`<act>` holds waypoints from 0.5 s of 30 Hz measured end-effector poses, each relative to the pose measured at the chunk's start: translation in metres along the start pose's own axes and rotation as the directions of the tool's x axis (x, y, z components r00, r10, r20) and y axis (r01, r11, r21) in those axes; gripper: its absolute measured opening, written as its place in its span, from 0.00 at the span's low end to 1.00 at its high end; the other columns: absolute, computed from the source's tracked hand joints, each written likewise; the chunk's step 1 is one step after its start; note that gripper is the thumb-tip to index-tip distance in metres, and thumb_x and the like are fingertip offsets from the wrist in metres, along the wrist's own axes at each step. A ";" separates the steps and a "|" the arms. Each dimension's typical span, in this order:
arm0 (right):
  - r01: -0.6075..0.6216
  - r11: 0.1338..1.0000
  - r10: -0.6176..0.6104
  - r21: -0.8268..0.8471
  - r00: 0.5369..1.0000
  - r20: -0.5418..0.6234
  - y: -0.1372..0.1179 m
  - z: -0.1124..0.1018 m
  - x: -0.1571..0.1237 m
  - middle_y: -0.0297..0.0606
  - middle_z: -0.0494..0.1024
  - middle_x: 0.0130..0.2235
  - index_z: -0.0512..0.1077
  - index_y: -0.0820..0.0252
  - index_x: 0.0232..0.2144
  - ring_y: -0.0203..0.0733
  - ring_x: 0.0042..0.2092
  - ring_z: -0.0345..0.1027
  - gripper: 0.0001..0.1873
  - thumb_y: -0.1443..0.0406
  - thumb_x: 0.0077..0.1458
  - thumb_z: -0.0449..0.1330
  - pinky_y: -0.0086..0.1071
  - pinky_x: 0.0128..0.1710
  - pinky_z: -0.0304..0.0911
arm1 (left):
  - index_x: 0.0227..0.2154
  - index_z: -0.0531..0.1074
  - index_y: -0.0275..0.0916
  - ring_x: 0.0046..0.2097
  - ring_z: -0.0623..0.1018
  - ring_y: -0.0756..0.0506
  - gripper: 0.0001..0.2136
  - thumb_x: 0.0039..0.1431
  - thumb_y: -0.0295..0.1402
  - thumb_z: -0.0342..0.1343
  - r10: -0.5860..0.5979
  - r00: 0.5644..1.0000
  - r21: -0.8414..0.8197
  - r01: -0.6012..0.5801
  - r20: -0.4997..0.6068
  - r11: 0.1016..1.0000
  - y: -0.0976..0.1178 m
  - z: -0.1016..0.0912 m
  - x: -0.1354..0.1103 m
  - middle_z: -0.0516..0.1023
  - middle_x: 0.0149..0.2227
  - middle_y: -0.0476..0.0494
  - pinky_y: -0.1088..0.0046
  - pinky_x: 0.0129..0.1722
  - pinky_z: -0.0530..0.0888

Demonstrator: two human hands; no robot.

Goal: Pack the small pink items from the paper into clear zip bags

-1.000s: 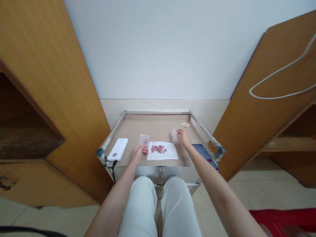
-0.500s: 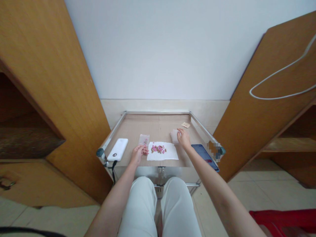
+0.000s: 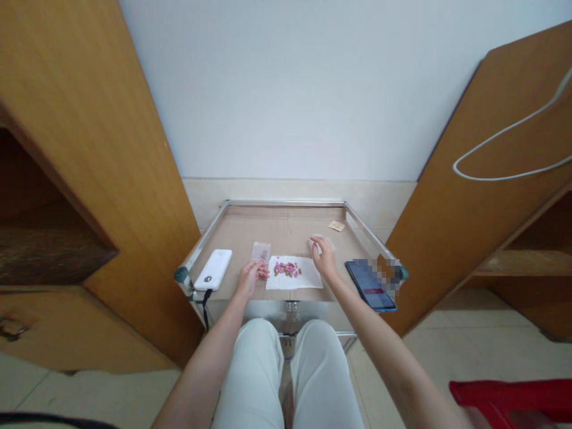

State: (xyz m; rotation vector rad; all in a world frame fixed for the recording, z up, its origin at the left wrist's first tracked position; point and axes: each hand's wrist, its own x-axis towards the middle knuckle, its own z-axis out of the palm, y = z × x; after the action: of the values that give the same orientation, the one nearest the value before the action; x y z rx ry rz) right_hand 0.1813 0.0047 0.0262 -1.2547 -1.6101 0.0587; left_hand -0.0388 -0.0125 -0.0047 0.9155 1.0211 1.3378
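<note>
My left hand (image 3: 249, 278) is closed at the near end of a small clear plastic bag (image 3: 261, 250) with some pink bits in it. Right beside it lies a white sheet of paper (image 3: 313, 280), bearing a heap of small pink and brown bead-like pieces (image 3: 286, 270). My right hand (image 3: 325, 260) hovers by the sheet's far right corner, fingers curved and apart, with nothing visible in them. Partly behind those fingers is a second clear or whitish bag (image 3: 330, 243).
A white power bank (image 3: 214, 269) with a black cable lies at the tray table's left. On the right is a dark phone (image 3: 370, 286). A small beige packet (image 3: 336, 226) sits near the back. Metal rails (image 3: 286, 203) edge the table; wooden cabinets (image 3: 147, 179) flank it.
My right hand has shifted slightly left and nearer, away from the second bag toward the paper. More of the phone shows. My left hand has stayed nearly still.
</note>
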 end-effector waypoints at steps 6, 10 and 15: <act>-0.342 0.905 0.336 0.253 0.939 0.071 -0.009 0.021 -0.032 0.39 0.72 0.26 0.68 0.63 0.25 0.38 0.29 0.64 0.12 0.67 0.42 0.45 0.30 0.30 0.59 | 0.21 0.66 0.32 0.17 0.70 0.52 0.10 0.38 0.35 0.53 -0.005 1.000 -0.003 0.005 -0.010 1.000 0.002 0.001 -0.001 0.71 0.16 0.47 0.76 0.21 0.65; -0.518 0.763 0.490 0.386 0.854 0.178 0.000 0.032 -0.042 0.33 0.69 0.21 0.67 0.62 0.23 0.33 0.19 0.58 0.11 0.66 0.38 0.46 0.27 0.20 0.55 | 0.20 0.66 0.33 0.18 0.70 0.52 0.09 0.38 0.35 0.53 -0.007 1.000 0.001 0.007 -0.023 1.000 0.001 0.002 -0.002 0.71 0.16 0.47 0.75 0.22 0.66; -0.570 0.699 0.536 0.432 0.817 0.211 0.007 0.035 -0.042 0.30 0.66 0.17 0.67 0.62 0.20 0.31 0.17 0.53 0.10 0.65 0.36 0.48 0.25 0.17 0.50 | 0.21 0.67 0.35 0.21 0.70 0.51 0.07 0.40 0.34 0.53 0.102 0.994 0.195 -0.091 -0.046 0.977 -0.005 0.004 0.006 0.71 0.19 0.48 0.74 0.26 0.67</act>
State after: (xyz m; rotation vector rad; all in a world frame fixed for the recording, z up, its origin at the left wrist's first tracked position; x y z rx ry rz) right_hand 0.1564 -0.0043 -0.0221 -1.2974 -1.1076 0.8482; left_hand -0.0335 -0.0067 -0.0081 1.0896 1.1773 1.3686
